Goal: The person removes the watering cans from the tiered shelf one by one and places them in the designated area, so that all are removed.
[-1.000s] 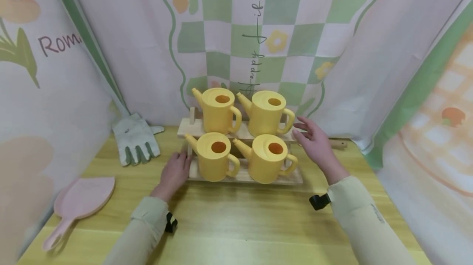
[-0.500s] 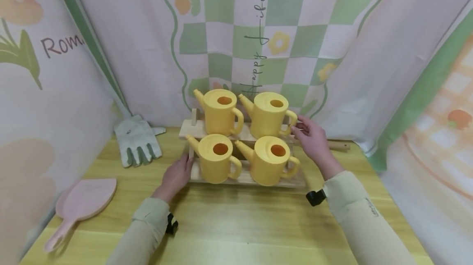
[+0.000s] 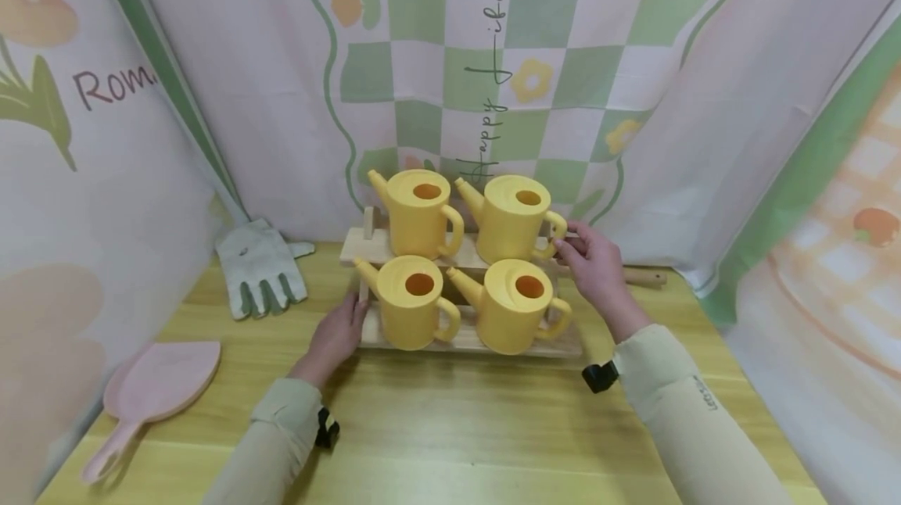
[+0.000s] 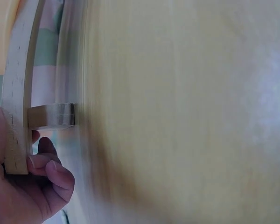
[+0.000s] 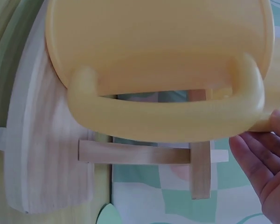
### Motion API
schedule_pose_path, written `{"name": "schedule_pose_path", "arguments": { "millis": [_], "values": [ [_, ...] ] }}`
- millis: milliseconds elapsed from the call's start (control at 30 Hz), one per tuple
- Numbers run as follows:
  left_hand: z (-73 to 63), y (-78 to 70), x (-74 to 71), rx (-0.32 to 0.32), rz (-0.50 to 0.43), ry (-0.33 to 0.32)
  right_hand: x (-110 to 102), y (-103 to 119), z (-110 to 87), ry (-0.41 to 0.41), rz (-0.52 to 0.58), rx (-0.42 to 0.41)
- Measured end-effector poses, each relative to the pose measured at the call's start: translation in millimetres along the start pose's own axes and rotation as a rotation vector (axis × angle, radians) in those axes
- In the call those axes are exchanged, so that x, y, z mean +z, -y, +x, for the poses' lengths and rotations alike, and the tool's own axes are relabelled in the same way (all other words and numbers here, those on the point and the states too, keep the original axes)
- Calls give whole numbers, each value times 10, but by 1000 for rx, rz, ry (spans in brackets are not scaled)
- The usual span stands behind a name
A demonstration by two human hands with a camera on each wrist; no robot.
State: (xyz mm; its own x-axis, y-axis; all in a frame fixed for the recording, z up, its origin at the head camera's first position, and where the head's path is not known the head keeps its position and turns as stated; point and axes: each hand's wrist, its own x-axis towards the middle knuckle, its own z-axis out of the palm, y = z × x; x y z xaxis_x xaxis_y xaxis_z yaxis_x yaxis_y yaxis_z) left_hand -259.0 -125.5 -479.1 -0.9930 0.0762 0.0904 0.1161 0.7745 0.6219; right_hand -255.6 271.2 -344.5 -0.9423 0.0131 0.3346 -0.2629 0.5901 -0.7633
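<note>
Four yellow watering cans stand on a two-tier wooden rack [image 3: 464, 338]: upper left [image 3: 420, 212], upper right [image 3: 512, 217], lower left [image 3: 411, 302], lower right [image 3: 514, 306]. My left hand [image 3: 349, 316] is at the left end of the lower shelf. In the left wrist view its fingers [image 4: 46, 168] curl round the edge of the shelf board [image 4: 16, 93]. My right hand [image 3: 568, 243] reaches to the handle [image 3: 556, 225] of the upper right can. In the right wrist view that handle [image 5: 168, 116] fills the frame and the hand [image 5: 270, 140] shows an open palm, a fingertip touching the handle's end.
A grey-green work glove [image 3: 259, 266] lies at the back left of the wooden table [image 3: 457, 427]. A pink paddle-shaped board [image 3: 158, 388] lies at the front left. A wooden stick [image 3: 644, 277] lies behind my right hand. Printed cloth hangs close on three sides.
My right hand has moved left and forward, from beside the rack to the upper right can's handle. My left hand has stayed at the lower shelf's left end.
</note>
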Motion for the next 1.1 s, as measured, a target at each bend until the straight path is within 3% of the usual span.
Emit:
{"name": "schedule_pose_path", "arguments": {
  "millis": [433, 1100],
  "values": [
    [-9, -2, 17, -29, -29, 13, 19, -23, -45, -81, 20, -61],
    [-20, -13, -1, -12, -34, 6, -248, -44, -191, -221, 5, -32]
  ]
}}
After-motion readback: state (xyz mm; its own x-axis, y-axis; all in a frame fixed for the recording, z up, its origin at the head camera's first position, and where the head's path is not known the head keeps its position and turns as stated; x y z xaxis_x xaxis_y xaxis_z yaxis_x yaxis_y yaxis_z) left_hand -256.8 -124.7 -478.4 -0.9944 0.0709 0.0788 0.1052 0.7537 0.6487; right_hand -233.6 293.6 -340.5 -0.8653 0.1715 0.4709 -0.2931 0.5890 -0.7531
